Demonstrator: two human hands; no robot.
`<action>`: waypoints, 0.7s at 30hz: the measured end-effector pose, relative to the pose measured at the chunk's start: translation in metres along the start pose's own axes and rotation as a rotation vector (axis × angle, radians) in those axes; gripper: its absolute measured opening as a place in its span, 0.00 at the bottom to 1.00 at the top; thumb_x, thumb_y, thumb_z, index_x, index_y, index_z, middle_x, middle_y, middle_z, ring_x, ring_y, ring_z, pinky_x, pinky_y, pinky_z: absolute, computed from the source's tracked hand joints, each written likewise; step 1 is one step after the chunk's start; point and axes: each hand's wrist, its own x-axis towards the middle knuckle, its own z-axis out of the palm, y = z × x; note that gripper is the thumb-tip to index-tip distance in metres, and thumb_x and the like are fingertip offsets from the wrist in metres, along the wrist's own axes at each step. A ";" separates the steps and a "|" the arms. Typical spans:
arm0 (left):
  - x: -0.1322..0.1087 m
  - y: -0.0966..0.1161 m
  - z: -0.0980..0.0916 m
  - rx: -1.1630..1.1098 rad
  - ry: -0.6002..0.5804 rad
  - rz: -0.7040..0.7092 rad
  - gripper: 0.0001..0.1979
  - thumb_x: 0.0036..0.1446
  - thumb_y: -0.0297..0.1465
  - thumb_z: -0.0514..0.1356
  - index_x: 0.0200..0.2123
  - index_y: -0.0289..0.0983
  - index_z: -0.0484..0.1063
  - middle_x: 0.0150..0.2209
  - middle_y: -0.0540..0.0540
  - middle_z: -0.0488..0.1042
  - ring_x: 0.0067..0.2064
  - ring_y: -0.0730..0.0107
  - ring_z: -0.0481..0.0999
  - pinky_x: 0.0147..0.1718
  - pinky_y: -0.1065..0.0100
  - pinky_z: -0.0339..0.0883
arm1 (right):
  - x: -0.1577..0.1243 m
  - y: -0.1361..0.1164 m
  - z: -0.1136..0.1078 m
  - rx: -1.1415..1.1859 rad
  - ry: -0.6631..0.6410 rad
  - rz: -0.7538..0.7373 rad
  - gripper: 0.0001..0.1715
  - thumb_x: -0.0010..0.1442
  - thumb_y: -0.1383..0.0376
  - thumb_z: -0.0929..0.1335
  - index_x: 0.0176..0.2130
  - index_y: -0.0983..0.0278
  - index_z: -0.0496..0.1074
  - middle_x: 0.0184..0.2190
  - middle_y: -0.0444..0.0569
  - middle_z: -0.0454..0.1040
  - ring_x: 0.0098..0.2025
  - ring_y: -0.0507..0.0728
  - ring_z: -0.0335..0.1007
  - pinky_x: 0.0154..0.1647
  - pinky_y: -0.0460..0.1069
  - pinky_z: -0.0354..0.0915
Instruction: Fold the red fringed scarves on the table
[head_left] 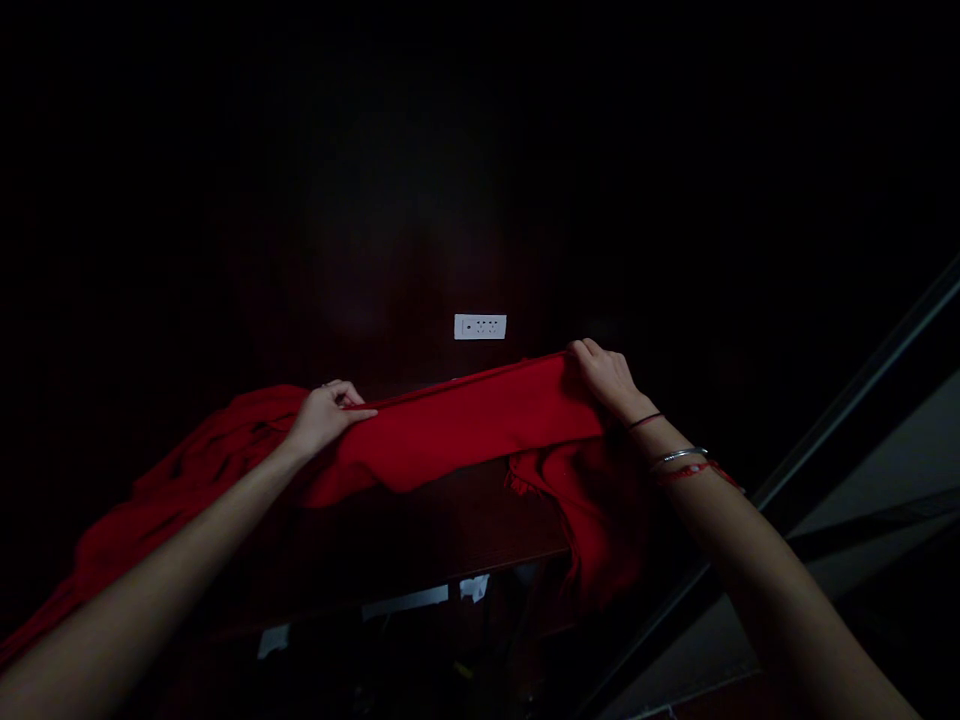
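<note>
A long red cloth [465,425] is stretched between my two hands, its upper edge pulled fairly straight and rising toward the right. My left hand [330,412] pinches that edge between thumb and fingers. At the other end, my right hand [602,374] is closed on the same edge. More of the cloth lies bunched to the left, behind and under my left forearm. Beyond my right hand another length hangs down over the table's right end, with a frayed bit showing. Bracelets circle my right wrist.
Below the cloth is a dark wooden table [480,535]. A white socket panel [480,327] is on the dark wall behind. Pale scraps [405,601] show under the table edge. A slanting dark frame [795,460] stands at the right. Much of the scene is too dark to make out.
</note>
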 end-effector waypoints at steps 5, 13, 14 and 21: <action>-0.002 -0.017 -0.015 -0.069 -0.059 0.005 0.16 0.38 0.43 0.58 0.24 0.37 0.65 0.26 0.50 0.67 0.31 0.71 0.67 0.32 0.70 0.60 | 0.004 0.002 0.007 0.128 -0.043 -0.234 0.17 0.59 0.58 0.54 0.37 0.66 0.63 0.31 0.51 0.68 0.29 0.53 0.63 0.26 0.44 0.49; -0.005 -0.054 -0.032 0.357 -0.141 0.095 0.13 0.49 0.40 0.49 0.29 0.36 0.65 0.31 0.47 0.67 0.34 0.68 0.65 0.36 0.69 0.58 | 0.020 -0.007 0.020 0.431 -0.477 -0.432 0.22 0.49 0.51 0.62 0.27 0.68 0.69 0.20 0.44 0.68 0.22 0.48 0.60 0.22 0.42 0.52; -0.001 -0.055 -0.037 0.428 -0.131 0.098 0.13 0.50 0.38 0.48 0.30 0.35 0.64 0.31 0.47 0.66 0.35 0.68 0.65 0.37 0.69 0.57 | 0.024 -0.007 0.018 0.392 -0.530 -0.437 0.20 0.48 0.53 0.64 0.26 0.68 0.70 0.20 0.44 0.68 0.22 0.48 0.60 0.22 0.42 0.52; 0.045 -0.027 -0.099 0.732 0.145 -0.068 0.14 0.53 0.31 0.43 0.40 0.33 0.61 0.34 0.49 0.65 0.35 0.72 0.65 0.36 0.71 0.58 | 0.049 0.005 -0.004 0.043 -0.487 -0.244 0.14 0.52 0.63 0.62 0.33 0.69 0.72 0.30 0.54 0.72 0.31 0.55 0.67 0.28 0.44 0.57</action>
